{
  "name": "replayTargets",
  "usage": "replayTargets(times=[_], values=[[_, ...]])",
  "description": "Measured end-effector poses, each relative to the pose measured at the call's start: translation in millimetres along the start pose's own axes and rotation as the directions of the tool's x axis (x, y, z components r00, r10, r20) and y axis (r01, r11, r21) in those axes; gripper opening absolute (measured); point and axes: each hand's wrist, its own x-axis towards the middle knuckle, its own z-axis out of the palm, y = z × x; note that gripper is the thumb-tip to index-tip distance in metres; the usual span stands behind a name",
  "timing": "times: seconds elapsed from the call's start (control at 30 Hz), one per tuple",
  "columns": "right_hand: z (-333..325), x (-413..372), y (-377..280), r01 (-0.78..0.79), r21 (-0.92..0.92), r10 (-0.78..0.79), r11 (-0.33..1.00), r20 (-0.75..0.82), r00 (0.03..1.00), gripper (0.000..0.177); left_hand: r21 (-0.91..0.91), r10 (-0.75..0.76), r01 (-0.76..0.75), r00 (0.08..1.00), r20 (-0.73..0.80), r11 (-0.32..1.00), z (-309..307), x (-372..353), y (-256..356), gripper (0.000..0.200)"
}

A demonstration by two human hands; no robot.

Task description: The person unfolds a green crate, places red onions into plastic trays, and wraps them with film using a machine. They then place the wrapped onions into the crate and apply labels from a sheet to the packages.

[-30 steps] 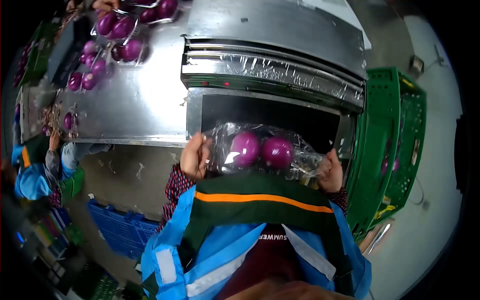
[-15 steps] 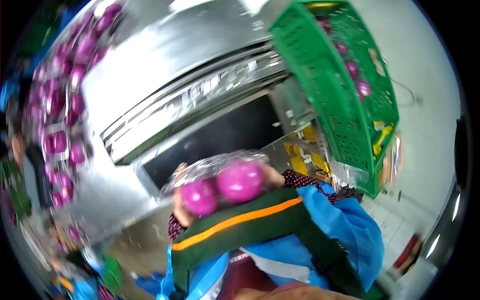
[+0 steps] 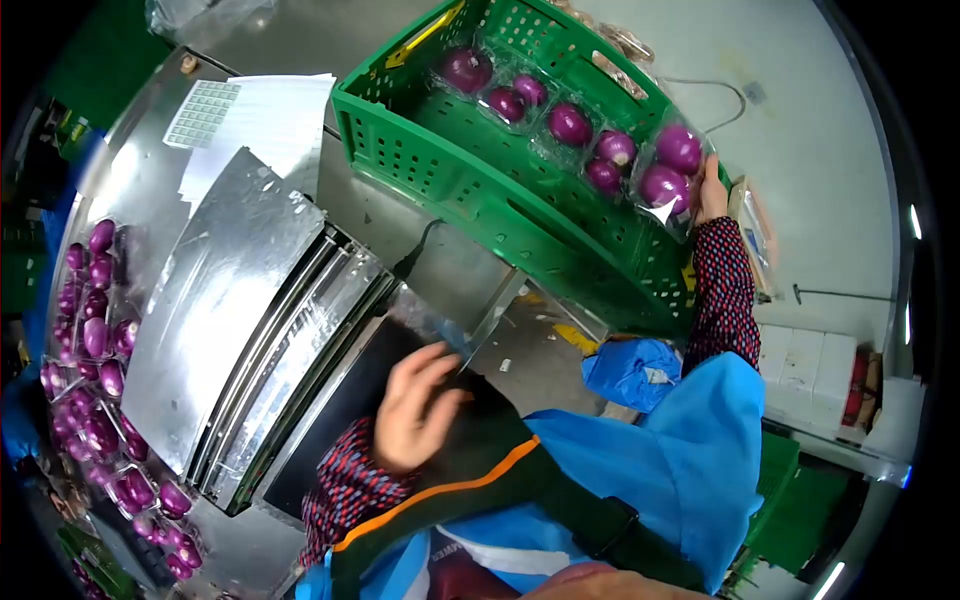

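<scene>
Head cam: pack (image 3: 664,189), clear film w/ 2 red onions (image 3: 680,148), is at the near-R end of the green crate (image 3: 450,180). R hand (image 3: 712,192) is the nearer one, reaching over the end wall; pack lies just L of its fingers, long axis approx. crosswise to the crate's length, alongside the next pack (image 3: 604,176). R fingers look narrow, holding the film at the outer edge; tips partly hidden. Can't tell if the underside touches the crate floor. L hand (image 3: 408,412) is well apart, empty, fingers loosely spread over the black plate (image 3: 345,400) beside the metal machine (image 3: 285,370).
</scene>
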Motion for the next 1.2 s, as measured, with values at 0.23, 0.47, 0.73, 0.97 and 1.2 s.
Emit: replayTargets(times=[0.23, 0.47, 0.73, 0.97, 1.2], values=[[-131, 164, 121, -0.512, -0.843, -0.078, 0.167, -0.528, 0.845, 0.069, 0.167, -0.202, 0.321, 0.844, -0.498, 0.932, -49, -71, -19, 0.023], [-47, 94, 156, -0.140, -0.988, -0.136, 0.063, -0.147, 0.980, 0.048, 0.391, 0.174, 0.568, 0.398, -0.901, 0.724, -123, -201, -18, 0.026], [52, 60, 17, 0.083, -0.489, 0.239, 0.868, 0.559, 0.794, 0.043, -0.269, 0.331, 0.949, -0.311, -0.891, 0.168, -234, -477, -156, 0.049], [257, -220, -14, 0.558, -0.336, -0.041, 0.759, 0.830, 0.557, 0.036, -0.688, 0.021, 0.540, -0.794, -0.608, 0.485, -296, -530, -191, 0.044], [394, -488, 52, 0.738, -0.035, 0.101, 0.674, 0.994, -0.045, 0.018, -0.273, 0.227, 0.628, -0.597, -0.769, 0.728, -478, -483, -173, 0.054]])
